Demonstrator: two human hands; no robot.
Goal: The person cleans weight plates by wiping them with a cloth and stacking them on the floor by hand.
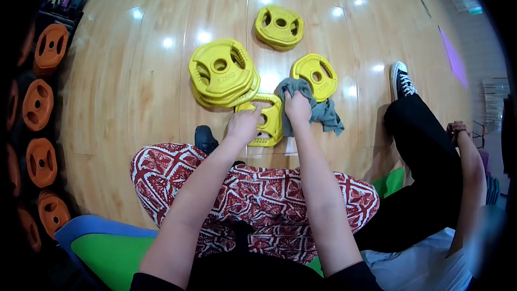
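A yellow weight plate (275,124) stands tilted in front of my lap. My left hand (245,124) grips its left side, with fingers at one of the openings. In my right hand (298,108) is a bunched grey cloth (325,113), pressed near the plate's right edge; its loose end hangs to the right. Left of these rises a stack of yellow weight plates (221,70), the top one marked 1.25KG. Another yellow plate (314,73) lies just beyond the cloth, partly covered by it.
More yellow plates (280,24) lie farther off on the wooden floor (134,91). Orange weight plates (41,161) hang on a rack at the left. A person in black trousers (425,145) sits at my right, one sneaker (402,81) stretched forward. Green mats (107,256) lie beneath.
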